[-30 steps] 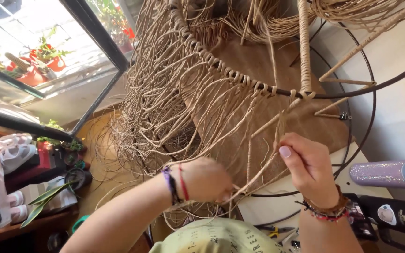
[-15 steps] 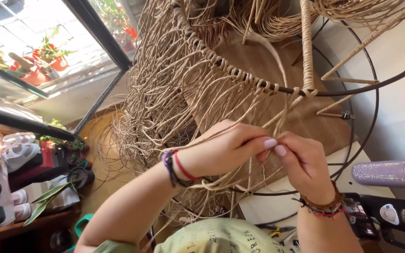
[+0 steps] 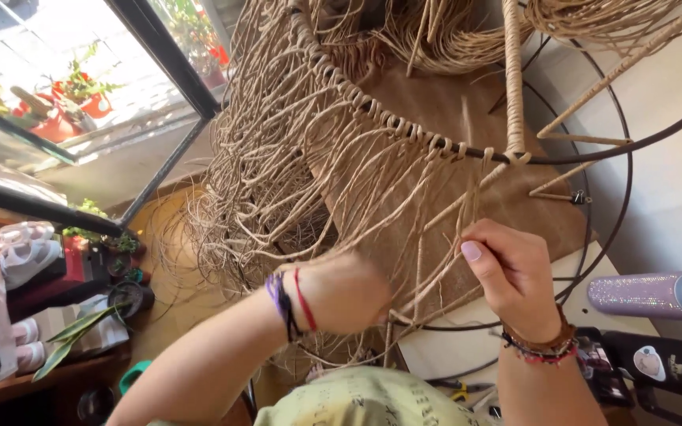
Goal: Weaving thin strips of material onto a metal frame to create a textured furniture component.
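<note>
Head view puts you right over the work: your right hand (image 3: 515,276) is up at the hanging cords, fingers (image 3: 479,254) pressed together and pinching a few tan raffia strands (image 3: 428,260) just below the dark metal ring (image 3: 593,154). Your left hand (image 3: 341,292) sits lower and nearer to you, curled into a loose fist among the same strands; it is blurred, so you cannot tell exactly what its fingers grip, though cords run out past its knuckles.

Judging from this, you are drawing one strand taut to knot it. Keep the right-hand pinch close under the ring so the knot seats against the row of knots (image 3: 372,110) already there, and keep the left hand pulling along the strand's own line, not across it, or the neighbours will tangle. Separate your strand from the fringe (image 3: 278,181) before tightening.

The strands' long axis runs from the ring diagonally down toward your left hand, free ends pointing toward you and the wooden floor (image 3: 171,292). The wrapped upright rod (image 3: 513,79) crosses the ring near its top. The ring itself curves from upper left to the right edge, above the white table (image 3: 467,347), where a glittery lilac bottle (image 3: 641,296) lies on its side.
</note>
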